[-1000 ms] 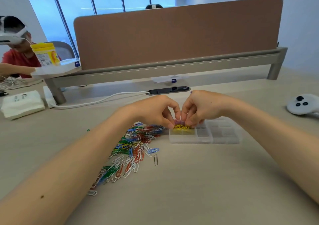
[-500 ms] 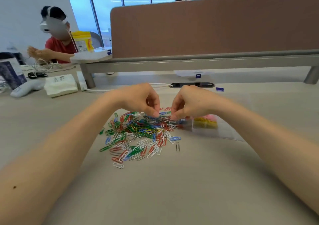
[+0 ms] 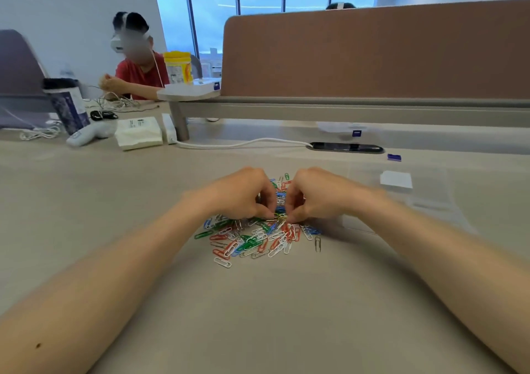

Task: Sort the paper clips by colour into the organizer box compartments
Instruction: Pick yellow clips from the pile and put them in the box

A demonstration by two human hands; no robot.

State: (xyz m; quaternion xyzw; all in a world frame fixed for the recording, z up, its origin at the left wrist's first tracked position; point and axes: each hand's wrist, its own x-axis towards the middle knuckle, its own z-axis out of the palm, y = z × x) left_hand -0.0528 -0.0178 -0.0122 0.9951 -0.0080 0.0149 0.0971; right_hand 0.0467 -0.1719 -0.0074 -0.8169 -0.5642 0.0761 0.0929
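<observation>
Head view, left hand [image 3: 243, 194], right hand [image 3: 314, 194] pinching yellow clip [image 3: 280, 216] — over pile [image 3: 252, 240]

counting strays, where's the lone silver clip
In the head view the silver clip lies alone just right of the pile, nearer the camera than the right hand.

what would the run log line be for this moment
phase: picking | left hand: pinches yellow clip | right hand: pinches same clip | clip pile: mixed, on table
</observation>
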